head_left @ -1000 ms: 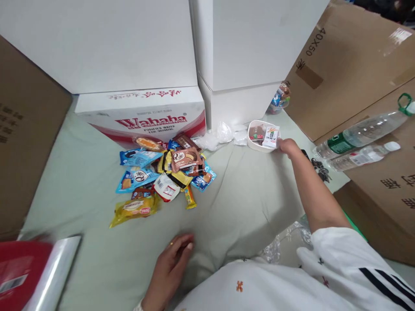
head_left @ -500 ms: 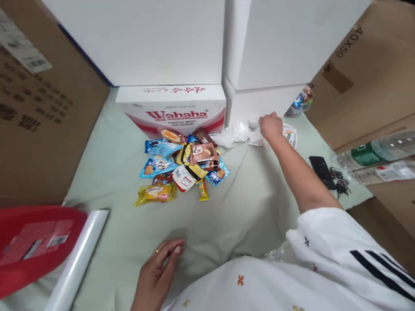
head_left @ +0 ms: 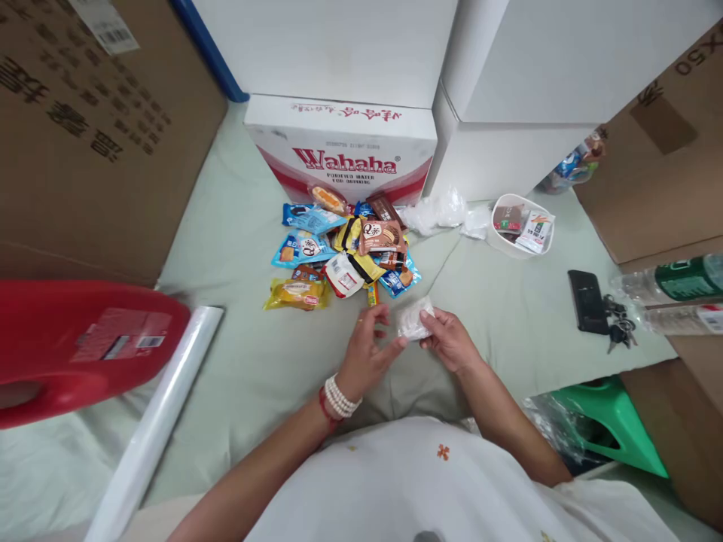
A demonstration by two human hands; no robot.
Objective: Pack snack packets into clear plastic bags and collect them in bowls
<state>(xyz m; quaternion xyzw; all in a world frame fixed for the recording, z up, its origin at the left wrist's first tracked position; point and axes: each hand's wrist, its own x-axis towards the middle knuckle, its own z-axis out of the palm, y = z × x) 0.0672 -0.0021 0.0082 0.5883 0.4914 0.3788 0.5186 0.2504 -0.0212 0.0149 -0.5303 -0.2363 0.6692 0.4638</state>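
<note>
My right hand pinches a small folded, crinkled translucent plastic bag between thumb and fingers, in front of my body. My left hand, with a beaded bracelet on its wrist, is at the bag's left side. Its thumb and fingers are apart, the thumb tip close to the bag's lower edge; whether it touches cannot be made out. Just beyond lies a pile of wrapped snacks in blue, brown, yellow and white packets. To its right are more crumpled plastic bags and a white tub holding a few packets.
Behind the snacks stands a Wahaha water carton, with white boxes around it. A red plastic object and a white roll lie left. A black phone, keys and plastic bottles are right, above a green stool.
My right hand has come back from beside the tub, bringing a folded plastic bag to the front. My left hand has moved forward and right to meet it. The view has shifted.
</note>
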